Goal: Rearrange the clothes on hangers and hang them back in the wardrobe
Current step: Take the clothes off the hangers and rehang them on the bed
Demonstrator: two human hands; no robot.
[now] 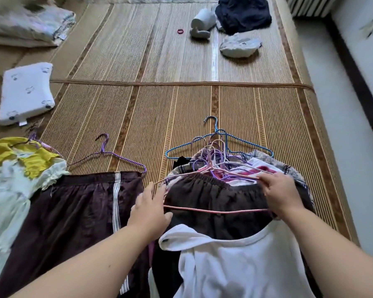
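A pile of clothes on several wire hangers [213,155] lies on the bamboo mat in front of me. On top is a dark brown garment [213,196] on a pink hanger [215,211]. My right hand [280,192] grips the pink hanger's right shoulder. My left hand [151,209] rests at the hanger's left corner, fingers spread; whether it grips the wire is unclear. A white top [241,265] lies nearest me. To the left, dark brown striped shorts [78,216] hang on a purple hanger [108,155]. A blue hanger [220,140] tops the pile.
Yellow and white clothes [19,168] lie at the left edge. A white pillow [26,93] and folded bedding [30,22] sit at the far left. A dark garment [243,14], white items [202,22] and a red hair band [180,31] lie far off. The bed's edge [323,117] runs along the right.
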